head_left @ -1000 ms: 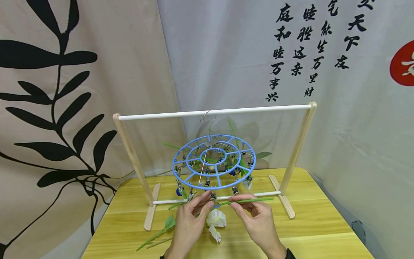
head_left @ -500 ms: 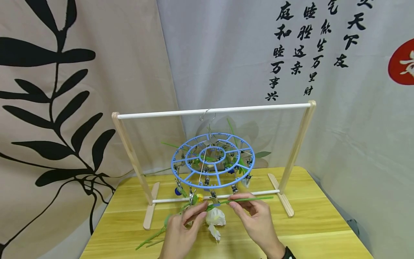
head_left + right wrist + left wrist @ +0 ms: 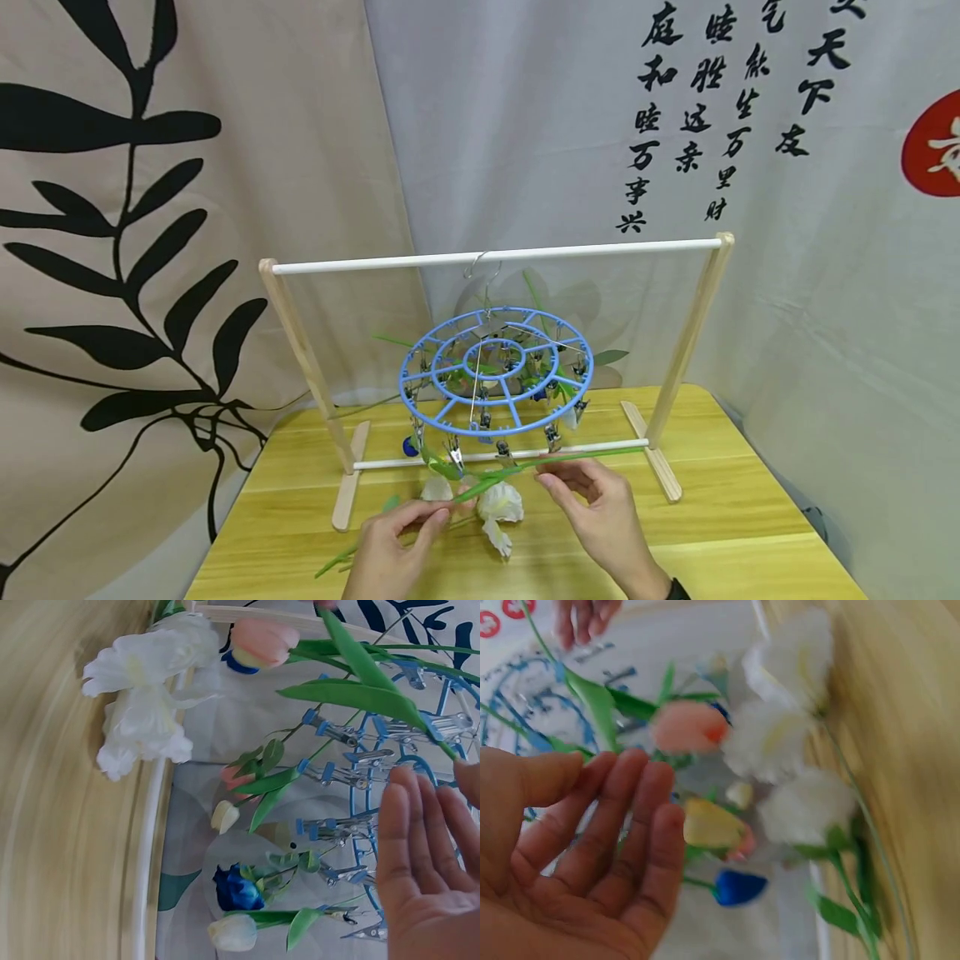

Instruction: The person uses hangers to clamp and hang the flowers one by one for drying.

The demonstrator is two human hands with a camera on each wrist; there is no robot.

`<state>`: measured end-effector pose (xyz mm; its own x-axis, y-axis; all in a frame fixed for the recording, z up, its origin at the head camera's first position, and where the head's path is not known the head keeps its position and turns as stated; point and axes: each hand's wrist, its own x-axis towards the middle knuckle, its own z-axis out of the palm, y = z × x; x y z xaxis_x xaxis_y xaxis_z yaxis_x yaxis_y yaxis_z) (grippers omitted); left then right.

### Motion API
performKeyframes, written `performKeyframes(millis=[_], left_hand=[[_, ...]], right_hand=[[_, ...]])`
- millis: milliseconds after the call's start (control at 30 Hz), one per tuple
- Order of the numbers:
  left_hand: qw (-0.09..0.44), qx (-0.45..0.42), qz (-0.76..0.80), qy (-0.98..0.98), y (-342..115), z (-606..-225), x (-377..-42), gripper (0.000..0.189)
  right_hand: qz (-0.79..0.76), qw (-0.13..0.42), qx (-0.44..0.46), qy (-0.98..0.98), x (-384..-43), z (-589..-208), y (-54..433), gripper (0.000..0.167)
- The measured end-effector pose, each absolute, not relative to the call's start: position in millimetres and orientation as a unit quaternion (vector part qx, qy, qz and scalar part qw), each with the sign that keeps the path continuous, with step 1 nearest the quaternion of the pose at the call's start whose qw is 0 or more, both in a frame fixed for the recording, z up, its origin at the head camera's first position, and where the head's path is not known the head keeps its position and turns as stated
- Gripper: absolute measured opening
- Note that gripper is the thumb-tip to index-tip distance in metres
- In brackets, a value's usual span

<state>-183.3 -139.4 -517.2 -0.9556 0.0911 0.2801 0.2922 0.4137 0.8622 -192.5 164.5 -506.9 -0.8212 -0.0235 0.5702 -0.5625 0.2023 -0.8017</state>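
Note:
My left hand pinches the end of a long green leaf between thumb and fingertips. Held between thumb and fingers, the leaf's green stem passes through my right hand and sticks out to the right. A pink tulip appears to belong to this stem; in the head view it is mostly hidden. Just above both hands, a round blue clip hanger carries metal clips. A white flower hangs between the hands.
The hanger hooks over the white bar of a wooden stand on the table. Other flowers hang from its clips, among them a blue rose and a white tulip. A printed cloth hangs behind.
My left hand has slid left and down, away from the right hand, along the stem to the leaf end. The leaf now shows. My right hand stays nearly in place.

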Motion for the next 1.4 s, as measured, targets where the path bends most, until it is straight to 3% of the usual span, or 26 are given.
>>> performKeyframes(millis=[167, 400, 633, 867, 1400], left_hand=[[0.043, -0.051, -0.48, -0.875, -163, -532, -193, 0.01], [0.044, -0.015, -0.374, -0.926, -184, -552, -206, 0.006], [0.003, -0.022, -0.3, -0.954, -188, -569, -214, 0.014], [-0.004, -0.03, -0.264, -0.964, -184, -578, -216, 0.019], [-0.025, -0.075, -0.26, -0.962, -177, -578, -210, 0.02]], right_hand=[[0.558, 0.218, 0.199, -0.776, -192, -515, 171, 0.024], [0.508, 0.211, 0.217, -0.807, -192, -527, 177, 0.021], [0.478, 0.171, 0.229, -0.831, -195, -546, 177, 0.018], [0.454, 0.132, 0.262, -0.841, -199, -566, 172, 0.014], [0.413, 0.133, 0.333, -0.837, -199, -578, 160, 0.017]])
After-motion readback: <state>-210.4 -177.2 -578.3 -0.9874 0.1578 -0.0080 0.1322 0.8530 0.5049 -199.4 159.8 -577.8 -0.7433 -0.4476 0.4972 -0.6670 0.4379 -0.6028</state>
